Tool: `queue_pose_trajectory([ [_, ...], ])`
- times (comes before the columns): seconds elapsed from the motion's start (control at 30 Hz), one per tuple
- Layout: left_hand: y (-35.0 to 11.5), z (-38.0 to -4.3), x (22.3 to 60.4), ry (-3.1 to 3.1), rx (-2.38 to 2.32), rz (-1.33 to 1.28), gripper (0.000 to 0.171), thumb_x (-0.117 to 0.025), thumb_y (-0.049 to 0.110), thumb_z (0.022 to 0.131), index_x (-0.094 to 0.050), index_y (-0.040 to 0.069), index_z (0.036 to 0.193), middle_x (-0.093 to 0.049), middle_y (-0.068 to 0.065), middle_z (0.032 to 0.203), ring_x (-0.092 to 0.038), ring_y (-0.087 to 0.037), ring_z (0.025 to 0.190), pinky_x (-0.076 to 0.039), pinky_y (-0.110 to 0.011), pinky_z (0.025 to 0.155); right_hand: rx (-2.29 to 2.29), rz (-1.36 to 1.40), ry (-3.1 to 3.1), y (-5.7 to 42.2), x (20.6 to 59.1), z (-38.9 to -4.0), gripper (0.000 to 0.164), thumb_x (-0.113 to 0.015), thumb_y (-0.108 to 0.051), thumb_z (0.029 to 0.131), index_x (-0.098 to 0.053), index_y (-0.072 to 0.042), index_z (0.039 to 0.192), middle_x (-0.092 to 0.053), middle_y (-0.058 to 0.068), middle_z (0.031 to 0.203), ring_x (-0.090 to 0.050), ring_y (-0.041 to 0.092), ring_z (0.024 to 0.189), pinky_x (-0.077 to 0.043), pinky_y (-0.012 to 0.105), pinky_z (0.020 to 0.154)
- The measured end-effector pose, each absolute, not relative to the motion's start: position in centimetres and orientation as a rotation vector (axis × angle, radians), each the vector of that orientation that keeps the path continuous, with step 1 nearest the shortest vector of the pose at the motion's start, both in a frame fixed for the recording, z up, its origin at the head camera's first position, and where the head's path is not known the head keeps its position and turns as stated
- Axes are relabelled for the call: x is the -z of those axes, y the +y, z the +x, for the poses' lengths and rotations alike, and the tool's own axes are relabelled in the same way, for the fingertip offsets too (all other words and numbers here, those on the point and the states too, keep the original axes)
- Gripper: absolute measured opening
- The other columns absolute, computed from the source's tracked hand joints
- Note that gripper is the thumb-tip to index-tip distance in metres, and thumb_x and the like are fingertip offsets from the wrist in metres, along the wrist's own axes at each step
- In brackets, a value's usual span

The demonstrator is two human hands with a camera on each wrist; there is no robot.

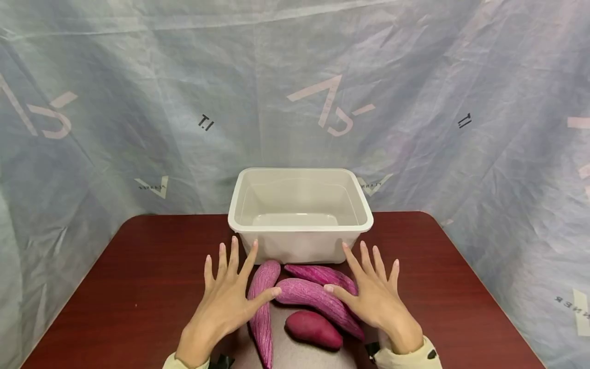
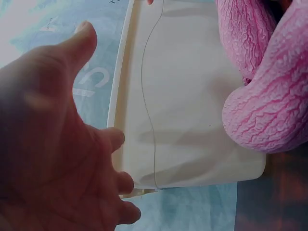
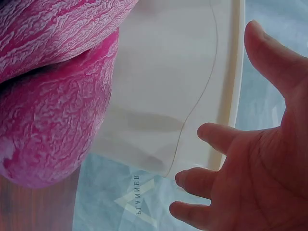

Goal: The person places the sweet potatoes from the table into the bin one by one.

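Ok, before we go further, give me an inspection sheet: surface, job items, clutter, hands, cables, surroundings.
Surface: dark red wood-look table, rounded far corners.
Job items: white open-topped tub near the far edge; in front of it, three long wrinkled purple vegetables and one shorter, smoother purple-red vegetable.
Clutter: nothing seen.
Hands: left hand and right hand both open, fingers spread, one on each side of the vegetables, gripping nothing.
Cables: nothing seen.
Surroundings: creased grey sheet with printed lettering behind the table and along both sides.
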State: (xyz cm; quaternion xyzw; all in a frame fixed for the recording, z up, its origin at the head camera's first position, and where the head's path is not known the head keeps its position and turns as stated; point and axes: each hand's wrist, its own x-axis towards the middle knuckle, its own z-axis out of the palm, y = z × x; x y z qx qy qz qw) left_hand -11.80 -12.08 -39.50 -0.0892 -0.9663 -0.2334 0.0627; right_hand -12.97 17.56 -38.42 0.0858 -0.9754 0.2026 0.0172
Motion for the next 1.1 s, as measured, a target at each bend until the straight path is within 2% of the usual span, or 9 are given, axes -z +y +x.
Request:
queue_pose_trajectory([
  [0.23, -12.4, -10.4, 39.0, -2.904, 0.756, -0.281, 0.096, -0.055, 0.077, 0.086, -0.015, 0.033, 0.161, 0.001, -0.016, 0.17, 0.004, -0.046, 0.156, 0.005, -0.067, 0.119, -0.653, 0.296, -3.061, 17.8, 38.2, -12.5, 0.093, -0.057, -0.074, 0.086, -0.02, -0.031, 0.161, -0.013, 0.021, 0.169, -0.002, 0.048, 0.156, 0.012, 0.075, 0.112],
  [0.4, -13.6, -10.1, 37.8, -2.885, 0.732, -0.175, 0.088, -0.05, 0.077, 0.089, -0.029, 0.028, 0.159, -0.016, -0.022, 0.167, -0.005, -0.05, 0.155, 0.0, -0.067, 0.12, -0.701, 0.261, -3.113, 18.4, 38.3, -12.4, 0.092, -0.059, -0.072, 0.087, -0.023, -0.03, 0.16, -0.019, 0.022, 0.167, -0.007, 0.05, 0.155, 0.01, 0.076, 0.112],
  [0.47, -14.4, -10.3, 37.1, -2.875, 0.736, -0.086, 0.088, -0.047, 0.078, 0.09, -0.03, 0.026, 0.158, -0.021, -0.025, 0.165, -0.008, -0.052, 0.153, -0.002, -0.068, 0.12, -0.736, 0.254, -3.134, 18.5, 38.5, -12.5, 0.089, -0.061, -0.069, 0.087, -0.027, -0.03, 0.159, -0.024, 0.023, 0.165, -0.013, 0.051, 0.153, 0.006, 0.077, 0.112],
  [0.53, -15.2, -10.7, 36.6, -2.848, 0.769, -0.007, 0.089, -0.047, 0.078, 0.09, -0.025, 0.027, 0.16, -0.02, -0.026, 0.165, -0.01, -0.053, 0.153, -0.004, -0.068, 0.119, -0.773, 0.255, -3.156, 18.7, 38.6, -12.8, 0.086, -0.063, -0.065, 0.088, -0.031, -0.027, 0.158, -0.029, 0.024, 0.163, -0.021, 0.053, 0.151, 0.001, 0.078, 0.112],
  [0.63, -15.9, -11.5, 36.4, -2.763, 0.84, 0.026, 0.093, -0.055, 0.075, 0.088, -0.014, 0.034, 0.161, -0.013, -0.021, 0.169, -0.01, -0.049, 0.155, -0.005, -0.07, 0.119, -0.797, 0.232, -3.176, 19.1, 39.0, -13.2, 0.083, -0.067, -0.059, 0.088, -0.036, -0.023, 0.156, -0.039, 0.023, 0.159, -0.033, 0.05, 0.147, -0.01, 0.078, 0.112],
  [0.7, -16.0, -12.3, 36.8, -2.686, 0.876, -0.01, 0.096, -0.062, 0.07, 0.087, -0.011, 0.038, 0.161, -0.009, -0.018, 0.17, -0.01, -0.045, 0.156, -0.006, -0.07, 0.119, -0.798, 0.223, -3.179, 19.5, 39.5, -13.4, 0.083, -0.069, -0.057, 0.088, -0.039, -0.019, 0.155, -0.046, 0.02, 0.155, -0.043, 0.047, 0.142, -0.018, 0.078, 0.11],
  [0.8, -15.7, -13.6, 37.7, -2.575, 0.885, -0.096, 0.097, -0.072, 0.061, 0.084, -0.016, 0.038, 0.16, -0.008, -0.015, 0.171, -0.01, -0.042, 0.157, -0.005, -0.07, 0.119, -0.832, 0.211, -3.176, 20.0, 40.2, -13.6, 0.083, -0.072, -0.056, 0.086, -0.042, -0.016, 0.153, -0.059, 0.014, 0.144, -0.056, 0.04, 0.131, -0.032, 0.07, 0.108],
  [0.93, -15.1, -15.7, 38.6, -2.465, 0.908, -0.189, 0.095, -0.078, 0.052, 0.082, -0.025, 0.034, 0.159, -0.01, -0.014, 0.171, -0.011, -0.041, 0.157, -0.005, -0.071, 0.118, -0.922, 0.201, -3.175, 20.3, 40.9, -13.8, 0.084, -0.076, -0.054, 0.083, -0.045, -0.017, 0.151, -0.064, 0.012, 0.137, -0.063, 0.034, 0.123, -0.045, 0.059, 0.101],
  [1.1, -14.6, -17.8, 39.0, -2.347, 0.978, -0.232, 0.089, -0.081, 0.043, 0.081, -0.035, 0.028, 0.155, -0.011, -0.015, 0.17, -0.016, -0.043, 0.154, -0.008, -0.072, 0.117, -0.969, 0.274, -3.16, 20.4, 41.0, -14.4, 0.081, -0.079, -0.048, 0.083, -0.047, -0.014, 0.149, -0.068, 0.013, 0.132, -0.066, 0.031, 0.118, -0.049, 0.055, 0.099],
])
